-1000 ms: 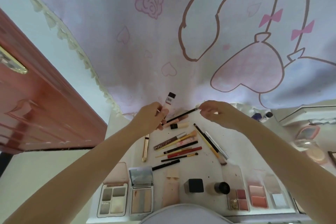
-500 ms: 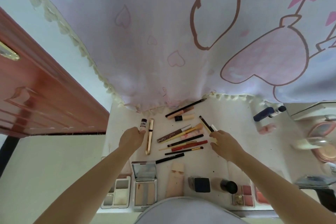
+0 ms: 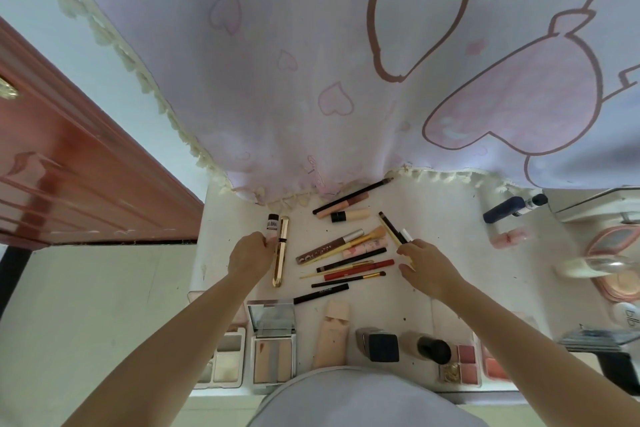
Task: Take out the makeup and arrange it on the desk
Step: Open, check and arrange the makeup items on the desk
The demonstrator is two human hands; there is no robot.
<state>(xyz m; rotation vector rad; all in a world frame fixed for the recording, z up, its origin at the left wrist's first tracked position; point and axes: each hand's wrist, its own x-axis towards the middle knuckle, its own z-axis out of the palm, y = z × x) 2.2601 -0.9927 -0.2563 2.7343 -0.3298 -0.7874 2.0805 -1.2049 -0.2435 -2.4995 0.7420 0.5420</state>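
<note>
Both hands have come down from the curtain edge to the counter: the left hand is setting a small black-capped tube upright-lengthwise just beside the gold tube, its fingers curled round the tube's lower end, while the right hand is pinching the near ends of a black pencil and a white-tipped pen. So the arranging is looking well along. Along the near edge I am counting roughly four palettes, one compact, one beige tube, two bottles, then about a dozen sticks fanned mid-counter.

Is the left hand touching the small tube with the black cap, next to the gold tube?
Touching. In the head view, the left hand holds the lower end of the small black-capped tube in its fingertips, beside the gold tube.
</note>
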